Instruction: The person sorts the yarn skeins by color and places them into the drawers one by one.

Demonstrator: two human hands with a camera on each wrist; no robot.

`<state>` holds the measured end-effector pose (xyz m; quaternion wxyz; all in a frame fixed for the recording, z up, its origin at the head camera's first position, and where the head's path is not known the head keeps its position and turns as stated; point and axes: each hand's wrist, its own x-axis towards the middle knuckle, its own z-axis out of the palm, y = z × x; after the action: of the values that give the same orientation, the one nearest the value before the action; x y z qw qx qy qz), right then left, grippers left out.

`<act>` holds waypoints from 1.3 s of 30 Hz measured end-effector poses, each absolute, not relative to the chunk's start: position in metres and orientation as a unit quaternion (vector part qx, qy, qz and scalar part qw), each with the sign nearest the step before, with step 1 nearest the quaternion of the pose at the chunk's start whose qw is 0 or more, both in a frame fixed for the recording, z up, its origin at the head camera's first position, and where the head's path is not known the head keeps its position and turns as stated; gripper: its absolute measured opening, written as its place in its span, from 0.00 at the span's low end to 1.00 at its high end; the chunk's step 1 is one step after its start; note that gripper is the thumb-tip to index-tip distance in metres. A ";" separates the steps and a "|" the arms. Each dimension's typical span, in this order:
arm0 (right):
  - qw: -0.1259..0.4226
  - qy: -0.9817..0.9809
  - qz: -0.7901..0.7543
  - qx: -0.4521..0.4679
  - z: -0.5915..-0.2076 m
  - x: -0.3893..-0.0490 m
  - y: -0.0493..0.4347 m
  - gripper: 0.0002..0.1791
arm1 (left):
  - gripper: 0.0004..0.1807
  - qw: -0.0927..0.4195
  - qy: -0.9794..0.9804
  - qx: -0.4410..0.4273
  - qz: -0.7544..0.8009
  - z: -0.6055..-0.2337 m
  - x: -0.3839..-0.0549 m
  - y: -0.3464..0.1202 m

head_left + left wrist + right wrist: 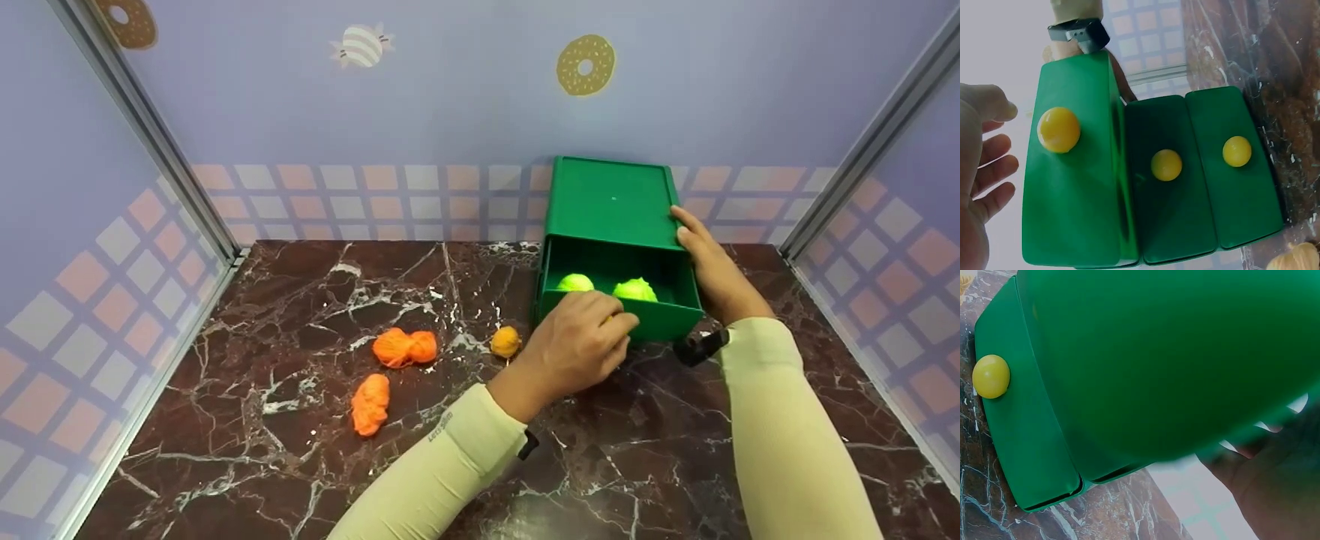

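A green drawer box [613, 199] stands against the back wall with its top drawer [664, 324] pulled out. Inside that drawer lie two bright yellow-green yarn bundles, one at the left [575, 283] and one at the right [635, 289]. My left hand [574, 341] is in front of the drawer's face. In the left wrist view its fingers are loosely bent, apart from the yellow round knob [1059, 130], and hold nothing. My right hand [716, 274] rests along the box's right side, fingers extended; in the right wrist view the green side partly hides it.
Two orange yarn skeins [405, 347] [370, 405] lie on the dark marbled table [300, 465] to the left. A small yellow-orange yarn ball [505, 341] sits beside the box. Two lower drawers with yellow knobs [1166, 165] [1237, 151] are closed. Panels enclose the table.
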<state>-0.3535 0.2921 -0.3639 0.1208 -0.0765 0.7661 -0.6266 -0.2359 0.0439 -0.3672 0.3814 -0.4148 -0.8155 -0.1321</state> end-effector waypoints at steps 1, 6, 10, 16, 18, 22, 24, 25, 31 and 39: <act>0.119 0.768 -0.625 -0.077 -0.365 -0.355 0.293 0.30 | 0.08 0.382 -0.817 -0.413 -0.127 -0.369 -0.235 0.045; 0.115 0.770 -0.623 -0.075 -0.366 -0.356 0.294 0.30 | 0.07 0.380 -0.828 -0.400 -0.102 -0.378 -0.234 0.050; 0.117 0.768 -0.626 -0.072 -0.361 -0.352 0.290 0.30 | 0.07 0.389 -0.828 -0.391 -0.097 -0.384 -0.235 0.052; 0.130 0.763 -0.629 -0.073 -0.346 -0.338 0.281 0.32 | 0.09 0.400 -0.832 -0.375 -0.078 -0.391 -0.237 0.054; 0.133 0.763 -0.628 -0.074 -0.345 -0.337 0.280 0.32 | 0.09 0.401 -0.834 -0.370 -0.079 -0.393 -0.238 0.056; 0.133 0.765 -0.627 -0.071 -0.351 -0.345 0.286 0.31 | 0.10 0.410 -0.831 -0.368 -0.079 -0.395 -0.239 0.058; 0.133 0.764 -0.627 -0.071 -0.355 -0.349 0.290 0.31 | 0.10 0.414 -0.828 -0.369 -0.078 -0.395 -0.240 0.059; 0.133 0.765 -0.626 -0.071 -0.356 -0.351 0.292 0.30 | 0.10 0.416 -0.827 -0.369 -0.078 -0.396 -0.240 0.060; 0.133 0.769 -0.621 -0.073 -0.359 -0.355 0.295 0.30 | 0.09 0.423 -0.825 -0.366 -0.082 -0.396 -0.246 0.060; 0.140 0.758 -0.633 -0.072 -0.358 -0.355 0.296 0.29 | 0.11 0.399 -0.833 -0.360 -0.130 -0.397 -0.256 0.062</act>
<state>-0.3546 0.2956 -0.3579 0.1399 -0.0718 0.7577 -0.6333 -0.2557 0.0616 -0.3975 0.3994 -0.3598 -0.8331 -0.1301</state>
